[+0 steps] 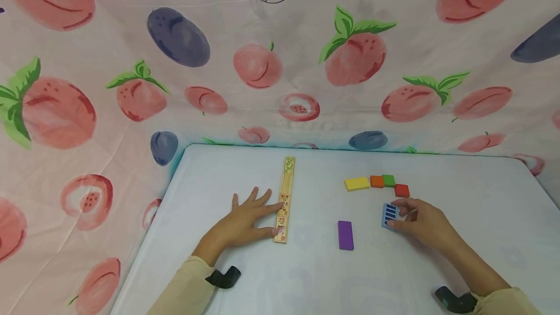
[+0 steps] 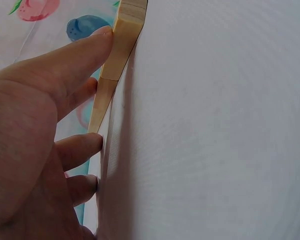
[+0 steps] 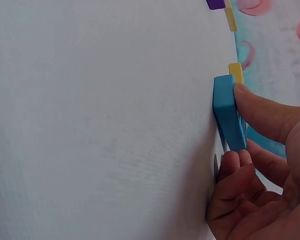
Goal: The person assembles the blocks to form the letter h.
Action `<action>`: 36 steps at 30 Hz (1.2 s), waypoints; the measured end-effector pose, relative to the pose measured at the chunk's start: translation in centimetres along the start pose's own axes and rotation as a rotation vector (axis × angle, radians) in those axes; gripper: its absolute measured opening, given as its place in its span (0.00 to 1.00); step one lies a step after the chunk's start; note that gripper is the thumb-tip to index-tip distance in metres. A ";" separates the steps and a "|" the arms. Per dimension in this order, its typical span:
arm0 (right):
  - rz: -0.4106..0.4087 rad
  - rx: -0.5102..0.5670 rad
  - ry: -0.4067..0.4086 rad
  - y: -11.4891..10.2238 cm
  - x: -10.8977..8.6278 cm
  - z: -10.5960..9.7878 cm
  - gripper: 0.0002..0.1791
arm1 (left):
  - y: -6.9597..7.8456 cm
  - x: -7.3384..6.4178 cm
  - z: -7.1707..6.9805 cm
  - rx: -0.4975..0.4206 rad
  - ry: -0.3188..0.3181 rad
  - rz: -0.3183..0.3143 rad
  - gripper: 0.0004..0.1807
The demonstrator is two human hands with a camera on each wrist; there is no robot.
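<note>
In the head view my left hand (image 1: 245,218) lies spread, fingers straight, with thumb and index finger touching a narrow row of light wooden blocks (image 1: 287,179) that carry printed labels. Their plain wooden sides (image 2: 121,47) show in the left wrist view, the thumb tip against them. My right hand (image 1: 426,220) pinches a blue block (image 1: 389,215) with dark printed bars between thumb and index finger, low over the table. Its plain blue side (image 3: 225,100) faces the right wrist camera, and the other fingers are curled beneath. Left of this hand lies a purple block (image 1: 345,235).
Beyond the blue block lie a yellow block (image 1: 357,183), an orange block (image 1: 376,181), a green block (image 1: 388,181) and a red block (image 1: 402,190). The white table (image 1: 306,286) meets a fruit-print cloth (image 1: 210,38) at its back edge. Black wrist mounts (image 1: 225,277) sit at both sleeves.
</note>
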State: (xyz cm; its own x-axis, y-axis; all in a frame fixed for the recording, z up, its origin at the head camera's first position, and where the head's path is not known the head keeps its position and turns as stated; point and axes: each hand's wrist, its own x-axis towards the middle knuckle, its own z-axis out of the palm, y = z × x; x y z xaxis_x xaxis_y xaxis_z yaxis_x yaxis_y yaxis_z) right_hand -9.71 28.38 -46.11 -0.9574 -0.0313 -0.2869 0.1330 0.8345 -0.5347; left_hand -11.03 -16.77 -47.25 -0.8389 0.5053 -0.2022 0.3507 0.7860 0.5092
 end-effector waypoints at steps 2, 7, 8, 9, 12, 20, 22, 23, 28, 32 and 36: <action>-0.010 0.001 0.011 0.0 -0.1 0.1 0.38 | 0.0 0.0 0.0 0.001 -0.003 -0.001 0.37; -0.023 0.016 0.014 0.1 -0.3 0.3 0.38 | 0.1 0.0 0.0 0.005 -0.004 0.002 0.37; -0.021 0.026 0.009 0.1 -0.3 0.3 0.38 | 0.1 0.0 -0.1 0.006 -0.003 0.002 0.37; -0.020 0.037 0.002 0.1 -0.3 0.3 0.38 | 0.1 0.0 -0.1 0.006 -0.004 0.003 0.37; -0.018 0.063 -0.010 0.1 -0.4 0.4 0.37 | 0.1 0.1 -0.1 0.003 -0.009 0.004 0.37; -0.004 0.172 -0.044 -1.0 -0.2 0.4 0.32 | 0.1 0.0 -0.1 0.000 -0.011 0.006 0.37; -0.003 0.193 -0.053 -1.3 -0.1 0.6 0.32 | 0.1 0.0 -0.1 -0.001 -0.012 0.004 0.37; -0.006 0.198 -0.055 -1.5 0.0 0.8 0.32 | 0.0 0.0 -0.1 -0.001 -0.013 0.004 0.37; -0.028 0.233 -0.054 -2.5 0.5 1.4 0.31 | 0.0 0.0 -0.2 -0.001 -0.017 -0.001 0.37; -0.054 0.258 -0.042 -3.4 0.9 1.8 0.30 | 0.0 0.0 -0.1 0.000 -0.016 0.000 0.37; -0.052 0.281 -0.039 -4.1 1.2 2.4 0.29 | 0.0 0.0 -0.2 0.002 -0.016 0.006 0.37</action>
State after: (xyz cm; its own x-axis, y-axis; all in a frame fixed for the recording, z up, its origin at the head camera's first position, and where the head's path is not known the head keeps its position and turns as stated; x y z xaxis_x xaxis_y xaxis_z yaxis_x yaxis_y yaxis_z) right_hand -10.83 23.59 -46.17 -0.9548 -0.0956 -0.2814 0.1554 0.6463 -0.7471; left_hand -11.10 -16.86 -47.14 -0.8300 0.5156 -0.2125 0.3564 0.7835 0.5090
